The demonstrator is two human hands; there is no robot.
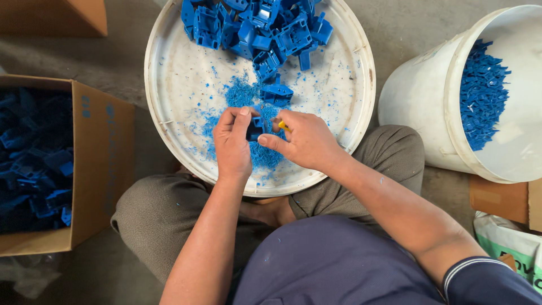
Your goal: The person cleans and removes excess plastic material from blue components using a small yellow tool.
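My left hand (232,141) grips a small blue plastic part (255,127) over a round white tray (169,85). Close against that part, my right hand (302,139) holds a small yellow-handled tool (283,126). Under both hands lies a heap of blue plastic shavings (261,153). A pile of several blue plastic parts (259,28) fills the far side of the tray, and one loose blue part (276,93) lies just beyond my fingers.
A cardboard box (96,164) at the left holds several dark blue parts. A white bucket (423,96) at the right contains blue scraps (480,93). My crossed legs are under the tray. More cardboard (499,197) and a white bag (508,240) lie at the lower right.
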